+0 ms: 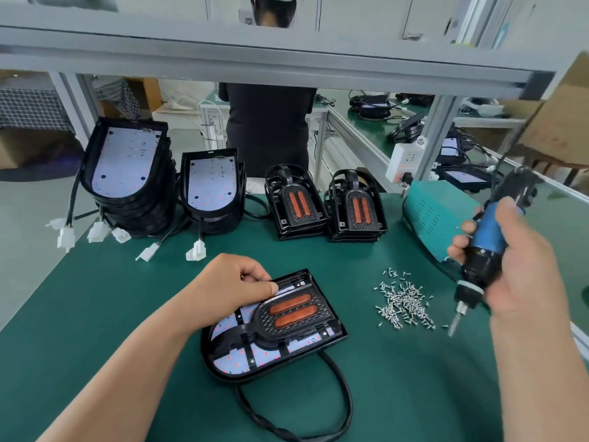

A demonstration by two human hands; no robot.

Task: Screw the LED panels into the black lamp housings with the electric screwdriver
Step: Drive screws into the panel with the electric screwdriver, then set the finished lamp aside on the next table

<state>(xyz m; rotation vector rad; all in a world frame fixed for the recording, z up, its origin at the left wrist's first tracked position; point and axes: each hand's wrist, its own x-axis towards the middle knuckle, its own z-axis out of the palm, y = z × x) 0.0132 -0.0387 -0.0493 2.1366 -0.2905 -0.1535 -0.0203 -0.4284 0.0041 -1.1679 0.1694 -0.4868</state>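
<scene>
A green table [95,314] is stretching out before you. A black lamp housing [338,334], LED panel [229,362] inside, is lying at its centre. Your left hand [229,282] is curling its fingertips onto the lamp housing's eleven o'clock corner. At three o'clock, your right hand [516,266] is gripping the electric screwdriver [487,244], bit pointing down, just beside loose screws [404,304].
</scene>
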